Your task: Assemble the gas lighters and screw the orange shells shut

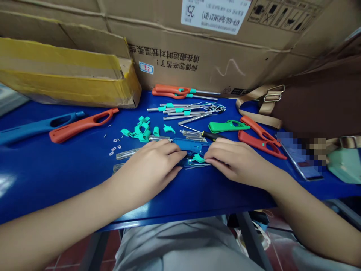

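Note:
My left hand (153,163) and my right hand (235,160) rest on the blue table (56,169), both closed on a blue plastic lighter shell (191,146) that lies between them. The left fingers curl over its left end, the right fingertips pinch its right side near a small teal trigger piece (198,158) and thin wires. A black-handled tool (210,135) lies just behind the right hand.
Loose teal parts (141,130) and metal tubes (183,111) lie behind the hands. Orange shells (81,126) and a blue shell (36,127) sit left, a green shell (227,126) and orange shells (261,139) right. Cardboard boxes (197,49) stand behind; a brown bag (318,98) and a phone (300,156) right.

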A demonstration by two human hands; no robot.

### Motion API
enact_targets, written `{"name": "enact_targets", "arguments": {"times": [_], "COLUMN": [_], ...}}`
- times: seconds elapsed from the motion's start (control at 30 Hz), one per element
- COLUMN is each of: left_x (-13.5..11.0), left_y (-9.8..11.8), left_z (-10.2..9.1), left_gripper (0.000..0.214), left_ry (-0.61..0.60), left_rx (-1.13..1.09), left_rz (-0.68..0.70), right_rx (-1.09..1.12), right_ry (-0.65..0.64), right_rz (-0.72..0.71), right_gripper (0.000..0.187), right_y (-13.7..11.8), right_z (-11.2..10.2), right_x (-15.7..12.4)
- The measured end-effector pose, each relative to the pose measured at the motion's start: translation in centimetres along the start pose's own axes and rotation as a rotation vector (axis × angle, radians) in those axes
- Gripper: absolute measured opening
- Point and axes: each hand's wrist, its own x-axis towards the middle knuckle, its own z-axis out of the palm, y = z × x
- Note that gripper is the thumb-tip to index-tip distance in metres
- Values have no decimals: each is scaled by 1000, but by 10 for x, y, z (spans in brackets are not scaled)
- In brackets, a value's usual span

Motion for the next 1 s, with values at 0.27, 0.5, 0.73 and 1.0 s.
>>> {"name": "enact_targets", "arguments": {"times": [0.27,0.5,0.73,1.0], "left_x": [0,1,3,0], "left_y": [-3,-3,-4,-5], "left_z": [7,7,10,11], "left_gripper": [27,28,28,26], "left_ry": [29,20,20,34], "left_rx": [-42,-90,-83,-85], "left_rz": [4,4,-1,5], "right_rx": [-45,-72,-56,-122], "right_ry": [45,59,106,127], "right_rz": [-73,-105,-153,-161], "right_gripper": [20,18,17,19], "right_y": [0,0,-1,1], "right_z": [7,12,15,17], "right_x": [1,1,1,1]}}
